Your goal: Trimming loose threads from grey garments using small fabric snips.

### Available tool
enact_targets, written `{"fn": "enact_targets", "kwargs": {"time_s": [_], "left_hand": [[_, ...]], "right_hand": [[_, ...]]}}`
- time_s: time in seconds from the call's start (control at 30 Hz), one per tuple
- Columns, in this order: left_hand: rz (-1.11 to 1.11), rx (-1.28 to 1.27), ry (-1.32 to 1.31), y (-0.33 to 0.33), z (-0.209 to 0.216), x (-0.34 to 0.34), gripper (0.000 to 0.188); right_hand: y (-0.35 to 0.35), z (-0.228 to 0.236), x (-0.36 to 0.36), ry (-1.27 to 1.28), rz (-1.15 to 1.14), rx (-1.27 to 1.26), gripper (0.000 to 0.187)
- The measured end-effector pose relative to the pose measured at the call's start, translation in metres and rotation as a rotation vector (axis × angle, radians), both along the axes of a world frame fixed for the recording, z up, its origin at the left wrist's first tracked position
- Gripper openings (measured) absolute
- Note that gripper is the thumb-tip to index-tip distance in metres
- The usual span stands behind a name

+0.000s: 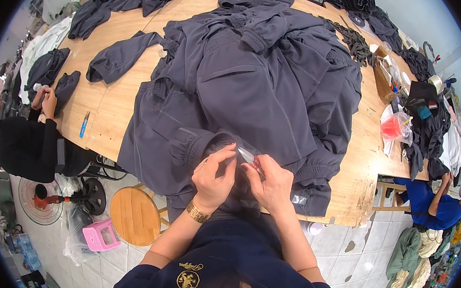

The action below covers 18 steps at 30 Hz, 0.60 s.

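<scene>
In my right hand (270, 184) is a pair of thread snips (247, 157) with red handles and pale, pointed blades. The blades point up and left toward the fingertips of my left hand (214, 178). Those fingertips are pinched together beside the gathered elastic edge (221, 139) of a dark grey garment; what lies between them is too small to make out. Beneath and beyond both hands spreads a big heap of dark grey garments (245, 91), some with elastic cuffs, one with a pocket slit.
The wooden table (354, 194) carries the heap, blue-handled snips (84, 124) and a loose grey piece (120, 59). A bag of red drink (395, 127) stands right. Co-workers sit left (25, 133) and right (437, 206). A round stool (135, 215) and fan (39, 196) stand lower left.
</scene>
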State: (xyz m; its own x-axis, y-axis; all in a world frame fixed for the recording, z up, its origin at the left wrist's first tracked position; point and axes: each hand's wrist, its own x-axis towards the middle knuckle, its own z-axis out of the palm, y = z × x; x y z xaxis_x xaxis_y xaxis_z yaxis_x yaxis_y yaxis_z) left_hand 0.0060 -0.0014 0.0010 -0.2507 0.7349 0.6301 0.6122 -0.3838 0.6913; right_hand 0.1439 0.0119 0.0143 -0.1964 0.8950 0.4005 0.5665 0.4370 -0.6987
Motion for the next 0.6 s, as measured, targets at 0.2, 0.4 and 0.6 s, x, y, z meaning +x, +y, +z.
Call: {"fn": "enact_targets", "kwargs": {"time_s": [0.2, 0.4, 0.6], "left_hand": [[-0.003, 0.019, 0.04, 0.0, -0.001, -0.001, 0.024], [-0.008, -0.094, -0.198, 0.001, 0.001, 0.002, 0.023], [-0.246, -0.262, -0.8, 0.002, 0.005, 0.0, 0.027]], "right_hand": [[0.0, 0.001, 0.002, -0.037, 0.0, 0.004, 0.023], [0.006, -0.006, 0.001, 0.478, -0.012, -0.362, 0.024], [0.016, -0.002, -0.003, 1.028, 0.2, -0.752, 0.026]]}}
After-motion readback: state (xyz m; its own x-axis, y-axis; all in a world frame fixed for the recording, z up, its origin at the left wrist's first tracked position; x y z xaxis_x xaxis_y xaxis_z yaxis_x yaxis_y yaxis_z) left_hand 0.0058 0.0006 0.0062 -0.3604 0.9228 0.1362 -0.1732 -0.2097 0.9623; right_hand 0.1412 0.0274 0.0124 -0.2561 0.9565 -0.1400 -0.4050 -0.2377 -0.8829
